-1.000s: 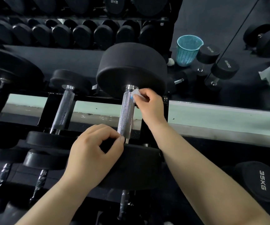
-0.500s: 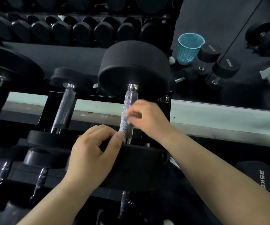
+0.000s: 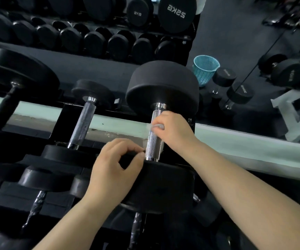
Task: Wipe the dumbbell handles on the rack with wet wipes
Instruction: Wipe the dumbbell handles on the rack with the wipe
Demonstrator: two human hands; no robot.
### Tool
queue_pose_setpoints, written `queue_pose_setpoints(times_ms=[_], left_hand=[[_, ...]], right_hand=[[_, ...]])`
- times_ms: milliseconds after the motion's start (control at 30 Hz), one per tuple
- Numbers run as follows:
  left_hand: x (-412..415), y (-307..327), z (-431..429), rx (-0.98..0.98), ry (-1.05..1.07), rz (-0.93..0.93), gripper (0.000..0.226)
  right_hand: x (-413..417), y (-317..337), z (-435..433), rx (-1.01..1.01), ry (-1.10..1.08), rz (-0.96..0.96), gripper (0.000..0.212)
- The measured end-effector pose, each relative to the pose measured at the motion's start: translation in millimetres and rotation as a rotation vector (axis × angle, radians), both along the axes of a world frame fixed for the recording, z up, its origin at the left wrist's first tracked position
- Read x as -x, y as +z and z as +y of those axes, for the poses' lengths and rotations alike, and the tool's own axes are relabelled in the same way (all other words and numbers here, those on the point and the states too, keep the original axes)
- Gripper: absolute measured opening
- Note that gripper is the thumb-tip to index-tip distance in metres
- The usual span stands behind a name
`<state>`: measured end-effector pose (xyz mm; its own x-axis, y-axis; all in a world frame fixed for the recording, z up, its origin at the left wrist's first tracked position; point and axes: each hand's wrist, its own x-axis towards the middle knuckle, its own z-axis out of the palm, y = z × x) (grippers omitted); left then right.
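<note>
The right hand [image 3: 170, 129] pinched a small wet wipe [image 3: 153, 126] against the upper part of the knurled metal handle [image 3: 152, 143] of a big dumbbell [image 3: 167, 186]. Its fingers were curled round the bar, and the wipe poked out at the fingertips. Just below and to the left, the left hand [image 3: 113, 168] gripped the rim of the dumbbell's near weight, fingers curled over the edge, tips beside the foot of the handle. The dumbbell lay on the rack [image 3: 68, 116], its far weight just beyond the right hand. A slimmer dumbbell [image 3: 83, 123] sat left of both hands. A blue basket [image 3: 205, 70] stood beyond the right hand, well apart.
</note>
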<state>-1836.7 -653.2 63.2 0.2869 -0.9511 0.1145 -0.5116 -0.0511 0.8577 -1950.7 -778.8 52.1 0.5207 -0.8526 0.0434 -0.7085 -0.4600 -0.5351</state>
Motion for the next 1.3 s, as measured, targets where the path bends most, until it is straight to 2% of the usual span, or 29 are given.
queue_pose_setpoints(times_ms=[100,133,267,300,400,467,533,733,900,933,1033,1067,1167,1300], left_hand=[[-6,-7,4,0.008,-0.018,0.046,0.013],[-6,-9,4,0.028,-0.024,0.058,0.016],[-9,-15,3,0.083,-0.051,0.099,0.014],[-9,-16,3,0.095,-0.05,0.105,0.013],[-11,-19,2,0.111,-0.056,0.116,0.016],[-11,-20,1,0.123,-0.065,0.11,0.019],[-11,-20,1,0.127,-0.064,0.107,0.018],[-10,-20,1,0.132,-0.056,0.117,0.019],[-9,-18,2,0.145,-0.045,0.123,0.014],[-9,-18,2,0.146,-0.044,0.127,0.014],[-9,-18,2,0.144,-0.042,0.136,0.014],[-9,-18,2,0.144,-0.042,0.135,0.014],[-10,-19,2,0.138,-0.045,0.128,0.014],[-11,-20,1,0.145,-0.041,0.129,0.014]], right_hand=[[-10,1,-11,0.07,-0.181,-0.055,0.019],[-9,2,-11,0.055,-0.163,-0.045,0.018],[2,9,9,-0.129,0.342,0.282,0.019],[3,9,15,-0.198,0.432,0.303,0.017],[10,12,17,-0.325,0.481,0.262,0.013],[16,11,13,-0.31,0.481,0.347,0.013],[23,6,12,-0.259,0.459,0.36,0.013],[28,-4,21,-0.283,0.253,0.015,0.011],[22,-3,18,-0.211,0.313,0.135,0.014],[25,-5,17,-0.155,0.26,0.108,0.014],[22,-4,6,0.103,-0.074,-0.201,0.019],[16,-4,-1,0.185,-0.146,-0.236,0.019],[-8,-7,-13,0.318,-0.171,-0.085,0.02],[-12,-8,-17,0.21,-0.173,0.193,0.029]])
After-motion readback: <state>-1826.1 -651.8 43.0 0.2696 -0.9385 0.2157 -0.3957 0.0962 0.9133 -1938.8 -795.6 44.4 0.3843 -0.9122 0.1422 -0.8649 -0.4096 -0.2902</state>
